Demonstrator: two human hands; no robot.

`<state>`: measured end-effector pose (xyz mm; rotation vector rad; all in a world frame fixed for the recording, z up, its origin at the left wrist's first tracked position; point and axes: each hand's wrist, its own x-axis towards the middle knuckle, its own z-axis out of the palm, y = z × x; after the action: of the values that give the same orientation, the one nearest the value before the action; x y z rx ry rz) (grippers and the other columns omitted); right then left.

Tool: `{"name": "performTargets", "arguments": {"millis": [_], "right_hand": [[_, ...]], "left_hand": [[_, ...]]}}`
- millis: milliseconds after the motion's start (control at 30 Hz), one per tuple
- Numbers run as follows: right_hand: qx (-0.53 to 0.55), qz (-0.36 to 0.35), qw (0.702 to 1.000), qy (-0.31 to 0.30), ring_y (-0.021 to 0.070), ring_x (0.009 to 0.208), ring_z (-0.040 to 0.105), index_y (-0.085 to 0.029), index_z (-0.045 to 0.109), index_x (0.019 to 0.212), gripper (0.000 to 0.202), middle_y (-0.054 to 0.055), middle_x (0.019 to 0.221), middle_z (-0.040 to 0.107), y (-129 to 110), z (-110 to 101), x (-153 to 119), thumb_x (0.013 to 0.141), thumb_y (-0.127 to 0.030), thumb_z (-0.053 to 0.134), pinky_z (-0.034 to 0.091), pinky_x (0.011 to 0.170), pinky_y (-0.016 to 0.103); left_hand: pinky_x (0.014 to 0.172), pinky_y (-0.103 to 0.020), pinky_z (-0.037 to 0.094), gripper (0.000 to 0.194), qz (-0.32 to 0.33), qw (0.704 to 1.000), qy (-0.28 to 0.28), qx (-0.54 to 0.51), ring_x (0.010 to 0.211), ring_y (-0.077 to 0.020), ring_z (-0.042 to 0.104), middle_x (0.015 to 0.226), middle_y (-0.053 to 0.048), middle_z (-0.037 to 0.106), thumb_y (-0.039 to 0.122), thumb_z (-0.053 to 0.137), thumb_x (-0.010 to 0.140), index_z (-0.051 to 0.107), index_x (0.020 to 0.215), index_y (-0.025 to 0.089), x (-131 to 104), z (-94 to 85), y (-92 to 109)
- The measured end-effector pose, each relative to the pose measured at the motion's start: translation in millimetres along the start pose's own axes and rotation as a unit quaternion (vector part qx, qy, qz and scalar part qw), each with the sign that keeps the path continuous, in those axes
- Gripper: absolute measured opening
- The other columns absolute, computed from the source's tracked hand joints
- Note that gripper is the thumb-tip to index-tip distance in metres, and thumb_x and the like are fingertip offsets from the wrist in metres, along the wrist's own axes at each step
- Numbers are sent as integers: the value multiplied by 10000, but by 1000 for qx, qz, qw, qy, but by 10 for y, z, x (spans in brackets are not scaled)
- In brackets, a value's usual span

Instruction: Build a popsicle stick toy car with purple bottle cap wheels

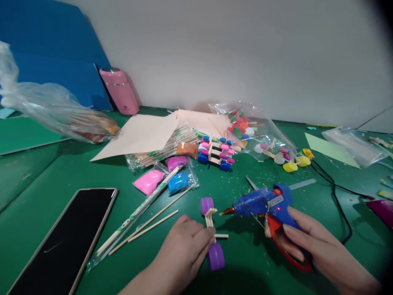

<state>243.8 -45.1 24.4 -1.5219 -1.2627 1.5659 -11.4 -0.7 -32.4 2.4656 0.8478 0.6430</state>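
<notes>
My left hand (187,246) is closed on a small wooden-stick frame (209,219), low over the green table. A purple wheel (207,205) sits at its far end and another purple wheel (216,257) at its near end. A short stick juts out to the right past my fingertips. In my right hand (310,241) is a blue glue gun (260,201) with a red trigger and a lit red light. Its copper-coloured nozzle points left, close to the frame's far end but apart from it. A clear glue stick (302,184) pokes out of its back.
A phone (64,241) lies at the left, beside loose wooden sticks (153,226). Bags of pink and blue clay (149,182) lie behind them. Small wheeled stick models (216,153), paper (138,133) and a pink flask (119,91) stand further back. A black cord (337,205) runs at the right.
</notes>
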Motion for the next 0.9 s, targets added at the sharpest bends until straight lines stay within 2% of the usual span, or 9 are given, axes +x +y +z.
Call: {"name": "performTargets", "arguments": {"millis": [167,233,300,367,433,533,600,700,900], "right_hand": [[90,16,996,-16,42,368,249,-166,554,831,311,-76,423,379,52,-133,-43,778,-472,534,208,388,173],[85,17,996,25,53,367,309,-169,566,854,284,-66,420,425,62,-249,-61,770,-440,563,259,393,176],[65,17,993,96,87,440,450,-182,581,881,260,-30,510,535,83,-407,-59,771,-418,576,372,441,191],[10,14,983,183,150,674,583,-204,591,939,287,10,755,644,128,-585,-31,746,-414,610,474,596,234],[-87,6,963,254,202,877,584,-199,597,994,349,31,965,650,198,-748,24,736,-434,609,477,745,274],[-257,9,915,311,234,888,589,-146,598,997,419,64,963,658,321,-919,129,764,-489,538,474,748,301],[-327,0,891,316,217,790,613,-137,588,994,431,54,859,674,396,-985,191,776,-500,506,483,681,286],[-358,-7,879,316,208,679,613,-155,606,950,399,36,731,668,492,-1050,257,785,-494,475,476,586,283],[-376,-43,863,334,261,864,609,-160,643,917,370,98,938,660,641,-1105,340,761,-460,491,476,732,346]], "left_hand": [[611,-293,345,193,-8,1000,-1,-15,607,-158,529,698,-30,624,132,390,855,558,932,187,-25,40,-30],[608,-291,346,190,-4,1000,-4,-17,597,-155,523,686,-24,619,124,396,850,557,930,186,-26,35,-29],[599,-285,349,188,3,1000,-4,-18,582,-151,516,667,-20,614,114,402,844,561,919,181,-20,11,-17],[586,-279,351,180,12,1000,10,-19,568,-148,506,644,-18,607,109,410,840,566,904,174,-9,-21,1],[579,-273,358,174,20,999,29,-19,568,-147,504,631,-19,601,105,420,837,568,909,164,4,-47,17],[581,-270,369,169,31,998,54,-23,565,-143,499,617,-16,595,96,435,831,567,918,157,17,-61,37],[599,-275,377,162,35,997,70,-28,560,-137,489,623,-13,599,87,449,825,562,915,160,18,-56,55],[620,-284,384,153,45,993,106,-32,546,-127,468,640,-12,611,79,469,815,549,913,165,12,-51,98],[641,-291,402,131,43,988,145,-31,516,-111,468,631,-2,608,84,496,802,544,886,173,2,-119,217]]}}
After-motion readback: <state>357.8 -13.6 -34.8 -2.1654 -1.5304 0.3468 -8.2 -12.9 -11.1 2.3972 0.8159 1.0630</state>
